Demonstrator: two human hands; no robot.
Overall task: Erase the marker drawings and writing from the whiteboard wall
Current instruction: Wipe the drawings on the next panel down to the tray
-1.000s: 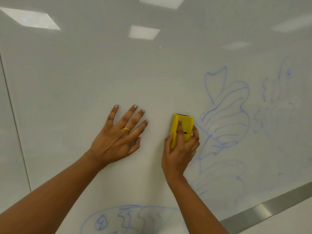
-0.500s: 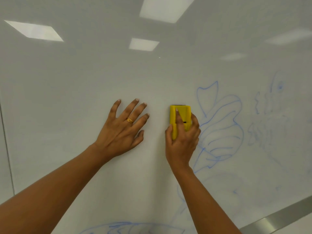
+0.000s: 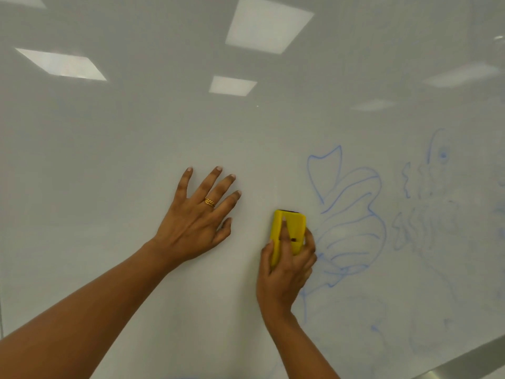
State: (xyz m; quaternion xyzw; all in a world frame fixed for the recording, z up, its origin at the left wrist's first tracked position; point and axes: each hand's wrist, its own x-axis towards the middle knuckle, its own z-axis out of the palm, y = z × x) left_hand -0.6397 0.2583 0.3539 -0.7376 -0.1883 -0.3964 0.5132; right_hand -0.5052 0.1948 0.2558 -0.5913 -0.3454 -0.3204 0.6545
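The whiteboard wall [image 3: 136, 160] lies open right of the eraser [image 3: 296, 225]; left hand [image 3: 191, 231] blocks leftward.

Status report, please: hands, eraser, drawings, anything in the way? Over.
Left hand open, flat on whiteboard wall. Right hand grips yellow eraser at left edge of blue drawing. Drawing unerased; fainter marks further right. Path clear.

Whiteboard wall [image 3: 136, 149]: glossy white, by which nearly the whole frame is filled. Blue marker drawing [image 3: 352, 214] is outlined right of centre; fainter, smudged blue marks [image 3: 426, 222] are seen at far right. Left hand [image 3: 195, 228] is laid flat at centre, fingers spread. Yellow eraser [image 3: 289, 228] is held against the wall by the right hand [image 3: 284, 274], at the drawing's left edge. Metal strip [image 3: 464, 362] is seen lower right.
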